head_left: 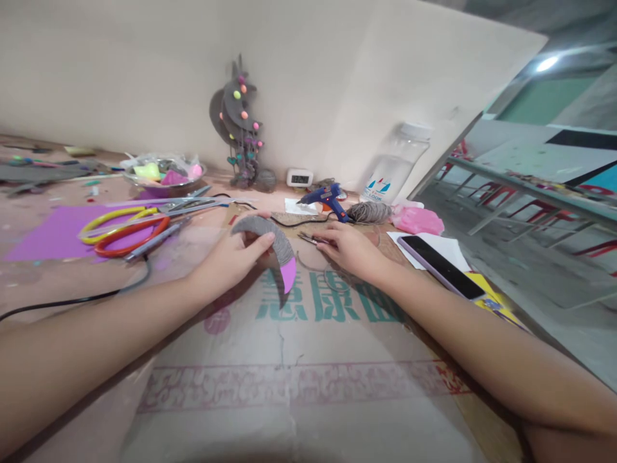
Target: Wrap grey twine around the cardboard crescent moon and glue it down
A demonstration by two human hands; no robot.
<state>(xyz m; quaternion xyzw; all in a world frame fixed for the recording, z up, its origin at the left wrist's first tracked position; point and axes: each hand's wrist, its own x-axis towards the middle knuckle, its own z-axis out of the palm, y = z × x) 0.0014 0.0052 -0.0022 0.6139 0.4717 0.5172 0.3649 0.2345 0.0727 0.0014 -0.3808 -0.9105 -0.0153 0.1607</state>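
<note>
In my left hand (241,254) is a crescent-shaped cutout (278,247), pinched between thumb and fingers. Grey yarn covers most of it, and its lower tip shows bare purple. My right hand (348,247) rests at the board's surface with its fingers closed on small metal snips (312,239), whose pointed end faces left. A loose strand of grey yarn (308,263) lies between the hands. Just behind my right hand are a blue glue gun (328,198), lying on its side, and a ball of grey yarn (370,212).
Large scissors (130,233) with yellow and red handles lie on purple sheet (53,231) at left, near a bowl (166,186) of bits. A decorated grey crescent (238,109) leans on the wall. A clock (299,178), water bottle (398,164) and phone (441,267) stand or lie around.
</note>
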